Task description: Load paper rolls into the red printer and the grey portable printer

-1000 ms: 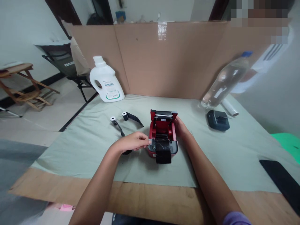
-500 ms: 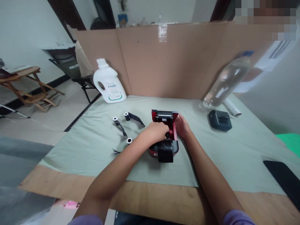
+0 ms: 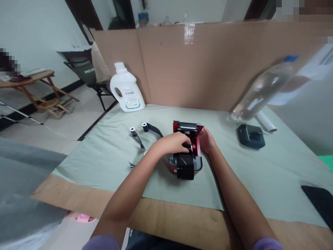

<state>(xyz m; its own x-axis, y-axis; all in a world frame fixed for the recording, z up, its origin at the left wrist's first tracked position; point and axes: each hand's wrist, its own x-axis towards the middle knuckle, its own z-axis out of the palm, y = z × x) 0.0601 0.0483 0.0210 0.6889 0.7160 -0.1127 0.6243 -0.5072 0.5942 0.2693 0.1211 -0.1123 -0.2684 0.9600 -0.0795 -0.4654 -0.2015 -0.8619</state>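
1. The red label printer (image 3: 198, 163) sits in the middle of the desk (image 3: 247, 180) with its lid up and a black strip hanging over its front.
2. Left hand (image 3: 173, 142) — fingers curled shut on a black roll (image 3: 187, 147) in the open bay.
3. Right hand (image 3: 208, 140) clasps the printer's side at 3 o'clock.
4. Two small rolls (image 3: 133, 130) lie at 10 o'clock from the printer — a small black device (image 3: 251, 136) sits at 2 o'clock.

A red printer (image 3: 197, 133) of smooth, glossy plastic carries a shiny black ribbon (image 3: 185, 166). The cloth (image 3: 247, 173) beneath is matt pale green, over a dull wooden tabletop (image 3: 182, 222). At the far side there is matt brown cardboard (image 3: 208, 66), with a smooth white plastic jug (image 3: 127, 89) on the left and a clear plastic bottle (image 3: 262, 91) on the right.
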